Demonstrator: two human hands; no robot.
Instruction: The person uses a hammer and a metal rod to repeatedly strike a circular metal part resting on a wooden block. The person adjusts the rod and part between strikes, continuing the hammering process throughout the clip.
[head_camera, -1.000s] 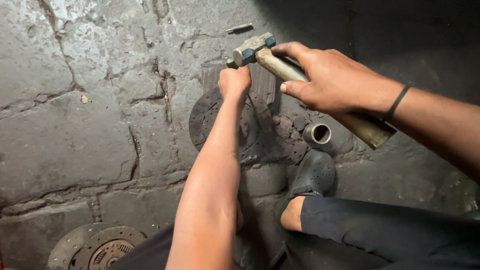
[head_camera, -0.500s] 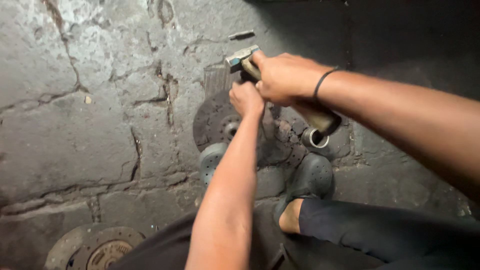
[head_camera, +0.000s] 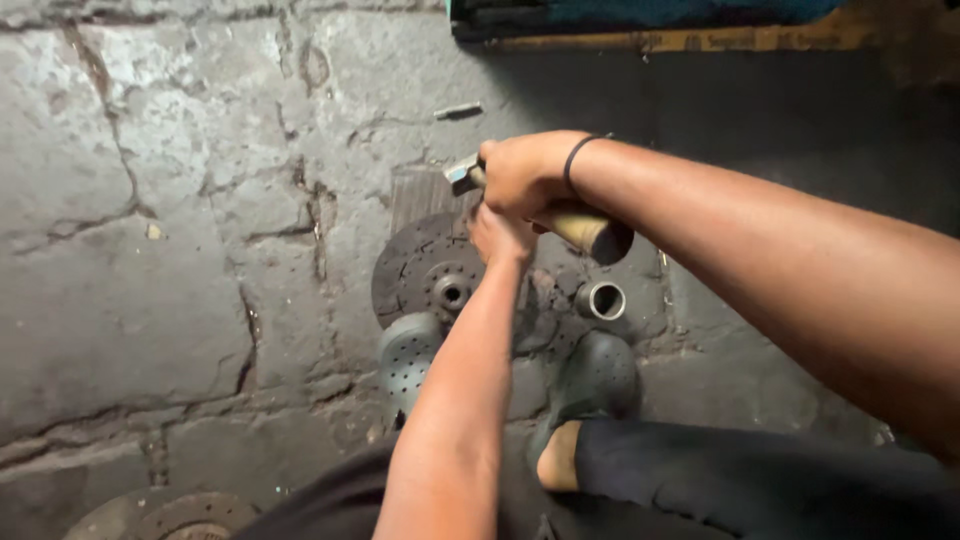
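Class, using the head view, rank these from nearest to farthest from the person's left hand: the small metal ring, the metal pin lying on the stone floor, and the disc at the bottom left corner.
1. Metal ring: just right of and below the left hand.
2. Metal pin: above it, on the floor.
3. Corner disc: far down at the left.

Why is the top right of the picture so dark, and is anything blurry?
Head view: a deep shadow covers the stone floor at top right, while the left side is brightly lit; the right hand gripping the hammer looks slightly soft, and the near left forearm is blurred; the clutch disc stays fairly sharp.
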